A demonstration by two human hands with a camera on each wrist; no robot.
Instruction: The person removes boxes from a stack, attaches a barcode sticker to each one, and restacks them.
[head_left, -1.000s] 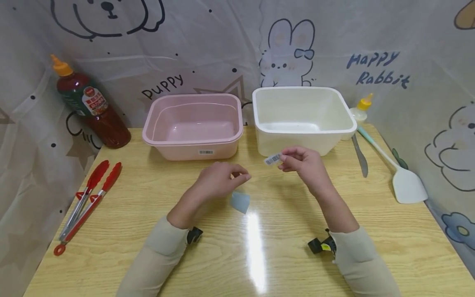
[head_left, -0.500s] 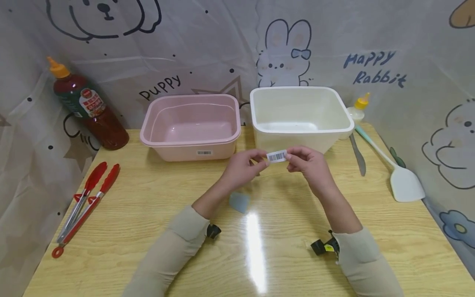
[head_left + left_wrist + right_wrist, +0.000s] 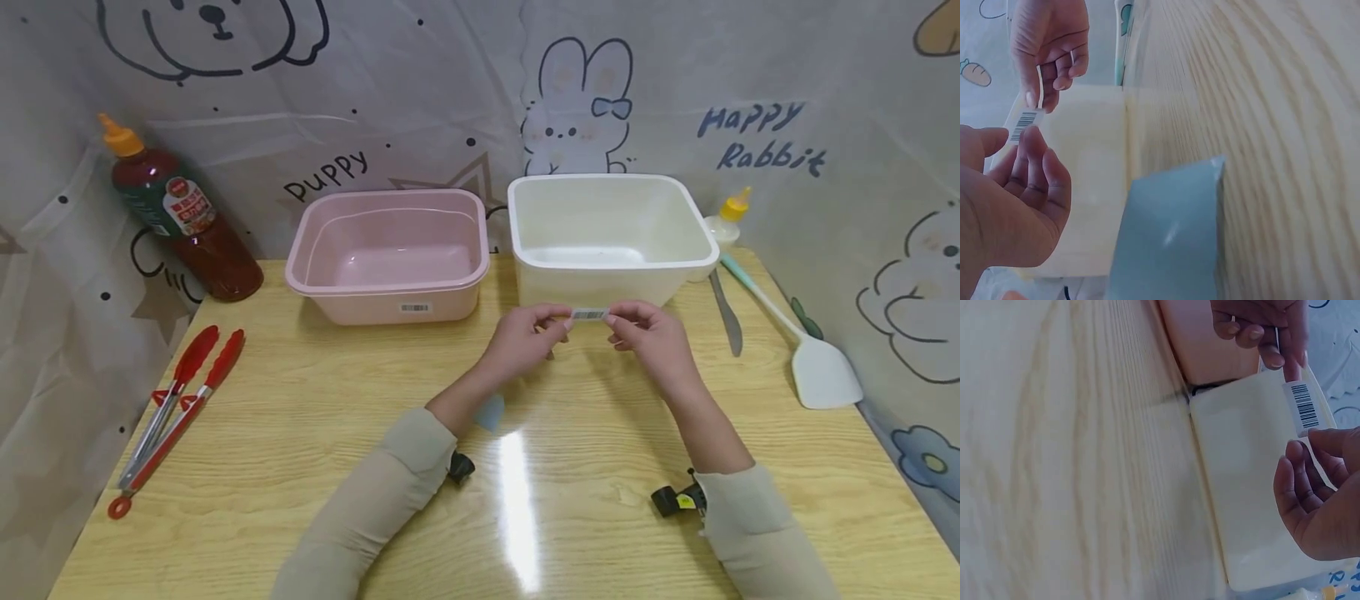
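A small white barcode sticker [image 3: 590, 314] is stretched level between both hands, just in front of the white bin [image 3: 600, 286]. My left hand [image 3: 525, 340] pinches its left end between thumb and fingertips. At the other end, my right hand [image 3: 654, 340] pinches it the same way. The right wrist view shows the sticker's [image 3: 1303, 406] printed bars face-on. Whether it touches the bin wall cannot be told. Beside it, the pink bin [image 3: 386, 307] carries a similar barcode label [image 3: 416, 307] on its front.
A light-blue paper piece [image 3: 490, 414] lies on the table [image 3: 600, 533], partly behind my left wrist. Red-handled tongs [image 3: 176, 417] and a red sauce bottle [image 3: 187, 221] are at left. On the right are a knife [image 3: 726, 317], a white spatula [image 3: 823, 371] and a yellow-capped bottle [image 3: 727, 225].
My left hand has moved right and taken hold of the sticker's free end. Both hands then shifted slightly right with it, and the sticker now looks level.
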